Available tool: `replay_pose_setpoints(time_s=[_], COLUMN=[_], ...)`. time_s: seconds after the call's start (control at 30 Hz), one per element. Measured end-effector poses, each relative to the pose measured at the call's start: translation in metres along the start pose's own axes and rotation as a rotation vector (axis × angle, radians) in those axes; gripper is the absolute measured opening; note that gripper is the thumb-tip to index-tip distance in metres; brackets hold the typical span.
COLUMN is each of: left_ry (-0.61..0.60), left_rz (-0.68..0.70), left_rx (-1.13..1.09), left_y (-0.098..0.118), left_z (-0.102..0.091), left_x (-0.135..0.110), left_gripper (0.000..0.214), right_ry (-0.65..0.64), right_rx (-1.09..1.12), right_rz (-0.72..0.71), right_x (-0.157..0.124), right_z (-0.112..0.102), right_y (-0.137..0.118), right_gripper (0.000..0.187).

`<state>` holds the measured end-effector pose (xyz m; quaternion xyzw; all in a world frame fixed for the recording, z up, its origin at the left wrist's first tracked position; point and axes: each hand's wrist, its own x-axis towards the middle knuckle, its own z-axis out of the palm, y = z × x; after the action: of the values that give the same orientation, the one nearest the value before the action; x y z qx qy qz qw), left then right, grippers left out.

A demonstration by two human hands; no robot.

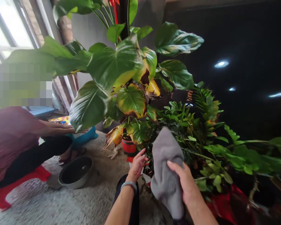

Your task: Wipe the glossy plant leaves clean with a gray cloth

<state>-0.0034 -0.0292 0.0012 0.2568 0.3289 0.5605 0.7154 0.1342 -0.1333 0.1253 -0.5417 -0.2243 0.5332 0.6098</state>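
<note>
My right hand [186, 182] grips a grey cloth [165, 170], which drapes over the small-leaved plants [208, 131] in front of me. My left hand [138, 164], with a bracelet on the wrist, reaches into the foliage beside the cloth; its fingers are curled around a stem or leaf that I cannot make out. A big-leaved plant [112, 65] with yellowing, brown-edged leaves stands just behind in a red pot [129, 147].
Another person in a maroon top [11, 137] squats at the left, a hand [58, 128] stretched toward a big leaf. A dark metal bowl [76, 172] sits on the speckled floor. A red stool [4, 190] is under that person. Window at upper left.
</note>
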Motion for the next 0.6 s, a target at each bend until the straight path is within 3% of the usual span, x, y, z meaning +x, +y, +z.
replay_pose_setpoints(time_s=[0.1, 0.2, 0.3, 0.4, 0.5, 0.6], left_ry=[-0.017, -0.028, -0.021, -0.025, -0.032, -0.016], left_rz=[-0.015, -0.022, -0.034, -0.040, -0.039, -0.030], left_rx=[0.008, 0.007, 0.009, 0.018, 0.031, 0.028], left_y=[0.003, 0.005, 0.005, 0.005, 0.005, 0.006], left_z=[-0.005, -0.009, -0.010, -0.010, -0.010, -0.012], left_x=[0.000, 0.000, 0.000, 0.000, 0.000, 0.001], left_gripper=[0.065, 0.058, 0.050, 0.045, 0.043, 0.045], right_ry=[0.050, 0.146, 0.189, 0.089, -0.086, -0.140], right_rx=[-0.132, -0.156, -0.071, 0.032, -0.048, -0.216], right_rz=[0.090, 0.063, -0.110, -0.245, -0.156, -0.005], right_x=[-0.022, -0.041, -0.032, 0.001, 0.025, 0.017], right_z=[-0.025, -0.039, -0.022, 0.013, 0.035, 0.026], right_y=[0.022, 0.008, -0.023, -0.033, -0.008, 0.027], right_gripper=[0.041, 0.048, 0.051, 0.044, 0.037, 0.030])
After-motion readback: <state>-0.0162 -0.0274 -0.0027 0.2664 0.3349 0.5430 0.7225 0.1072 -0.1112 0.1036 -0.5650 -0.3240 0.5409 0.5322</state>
